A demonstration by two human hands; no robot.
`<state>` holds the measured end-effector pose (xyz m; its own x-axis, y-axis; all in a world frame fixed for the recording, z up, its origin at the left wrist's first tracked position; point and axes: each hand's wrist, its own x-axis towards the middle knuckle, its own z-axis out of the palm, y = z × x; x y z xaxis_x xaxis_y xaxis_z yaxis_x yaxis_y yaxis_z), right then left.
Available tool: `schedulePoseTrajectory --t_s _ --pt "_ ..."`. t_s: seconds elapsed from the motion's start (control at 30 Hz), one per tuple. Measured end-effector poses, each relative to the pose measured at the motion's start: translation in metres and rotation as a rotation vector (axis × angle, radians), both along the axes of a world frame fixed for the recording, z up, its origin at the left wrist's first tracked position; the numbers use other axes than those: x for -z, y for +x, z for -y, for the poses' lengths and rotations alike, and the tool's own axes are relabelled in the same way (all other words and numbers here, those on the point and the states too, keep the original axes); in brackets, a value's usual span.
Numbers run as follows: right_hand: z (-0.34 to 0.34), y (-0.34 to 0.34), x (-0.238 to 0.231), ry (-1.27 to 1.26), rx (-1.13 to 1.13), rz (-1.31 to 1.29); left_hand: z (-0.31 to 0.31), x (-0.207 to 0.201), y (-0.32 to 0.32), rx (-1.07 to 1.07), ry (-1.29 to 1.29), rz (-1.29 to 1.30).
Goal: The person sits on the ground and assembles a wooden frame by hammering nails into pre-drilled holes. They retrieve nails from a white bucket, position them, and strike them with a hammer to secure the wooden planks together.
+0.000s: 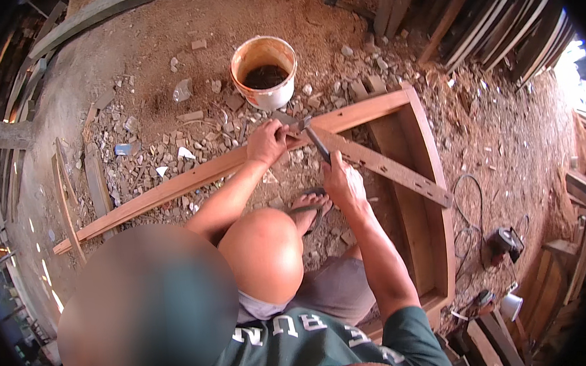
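Note:
A hammer (316, 141) with a dark handle and a metal head is gripped in my right hand (345, 185). Its head lies just above a long wooden rail (171, 183), beside my left hand's fingers. My left hand (267, 142) is closed at the rail's upper edge; whatever its fingers pinch is too small to make out. From the hammer head a shorter board (390, 169) with several holes slants down to the right. It crosses a curved wooden frame (428, 147) whose upper end meets the rail. My sandalled foot (310, 209) is below the rail, between my arms.
A white bucket (276, 100) with dark contents stands beyond the rail. Rubble (161, 148) covers much of the dirt floor. At the right lie a corded power tool (504, 244) and its cable. Boards (499, 22) lean at the upper right. A large blurred patch hides the lower left.

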<state>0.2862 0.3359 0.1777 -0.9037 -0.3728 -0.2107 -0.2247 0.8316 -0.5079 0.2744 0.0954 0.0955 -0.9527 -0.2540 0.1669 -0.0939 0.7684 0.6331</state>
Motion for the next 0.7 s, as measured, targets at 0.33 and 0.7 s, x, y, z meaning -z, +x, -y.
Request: schedulePoseTrajectory --t_s 0.33,0.7 --pt "-0.004 -0.004 -0.006 0.037 0.050 0.063 -0.005 -0.007 0.002 -0.005 -0.014 0.017" --pt "-0.002 0.008 -0.016 0.164 0.028 0.055 0.000 0.002 0.005 0.011 -0.040 -0.008"
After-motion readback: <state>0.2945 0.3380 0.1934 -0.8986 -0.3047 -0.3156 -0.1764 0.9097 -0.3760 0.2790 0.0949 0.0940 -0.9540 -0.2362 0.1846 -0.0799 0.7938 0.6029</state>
